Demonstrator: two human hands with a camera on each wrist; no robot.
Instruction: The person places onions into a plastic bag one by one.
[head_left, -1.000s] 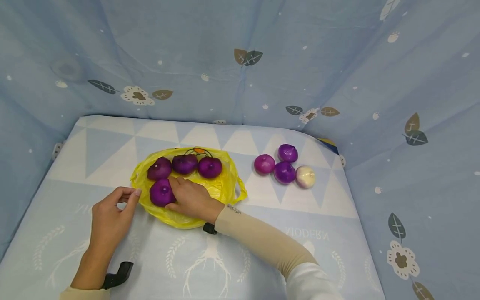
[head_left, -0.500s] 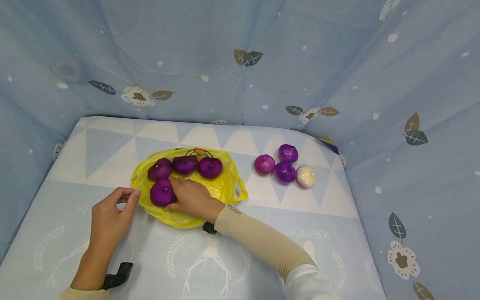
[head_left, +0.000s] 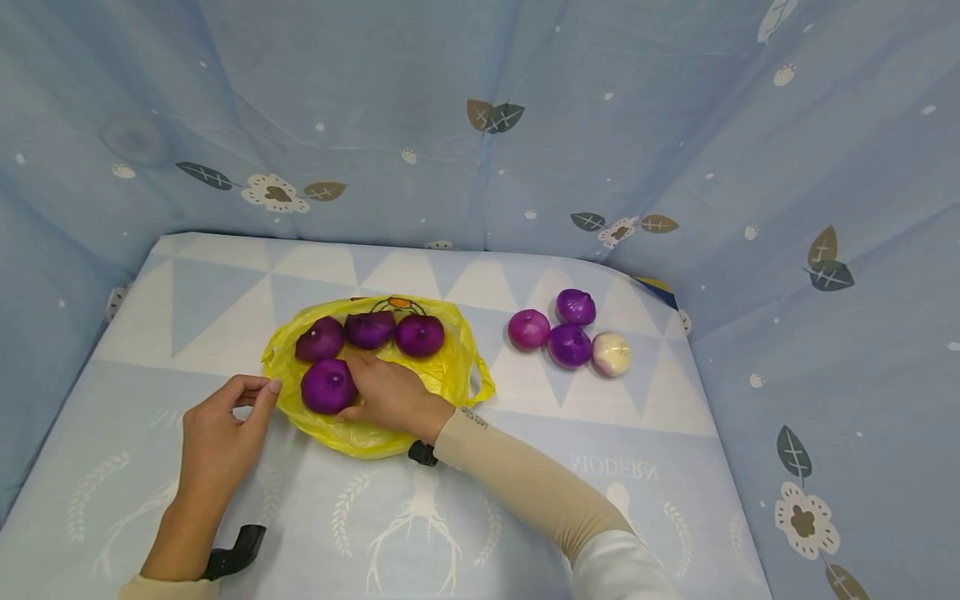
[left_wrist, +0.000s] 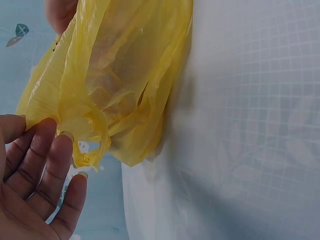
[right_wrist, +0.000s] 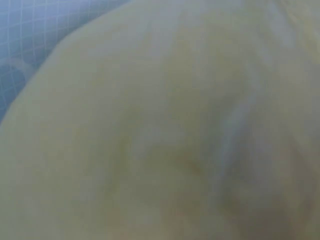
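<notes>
A yellow plastic bag (head_left: pixel 442 379) lies spread open on the table with several purple onions in it. Its left rim is pinched between the thumb and forefinger of my left hand (head_left: pixel 221 437); in the left wrist view the hand's other fingers (left_wrist: pixel 56 162) extend below the crumpled plastic (left_wrist: pixel 135 75). My right hand (head_left: pixel 393 396) reaches into the bag and holds the nearest onion (head_left: pixel 327 386) from its right side. Beyond that lie a left onion (head_left: pixel 320 338), a middle one (head_left: pixel 370 329) and a right one (head_left: pixel 420 335). Blurred plastic (right_wrist: pixel 125 125) fills most of the right wrist view.
To the right of the bag, a loose group sits on the table: purple onions (head_left: pixel 528 329), (head_left: pixel 569 345) and a pale onion (head_left: pixel 611 354) among them. A patterned cloth covers the table (head_left: pixel 525 517). Blue curtains (head_left: pixel 405 100) hang behind and at both sides.
My right hand and the onion it holds have shifted very slightly to the right inside the bag. My left hand stays at the bag's rim.
</notes>
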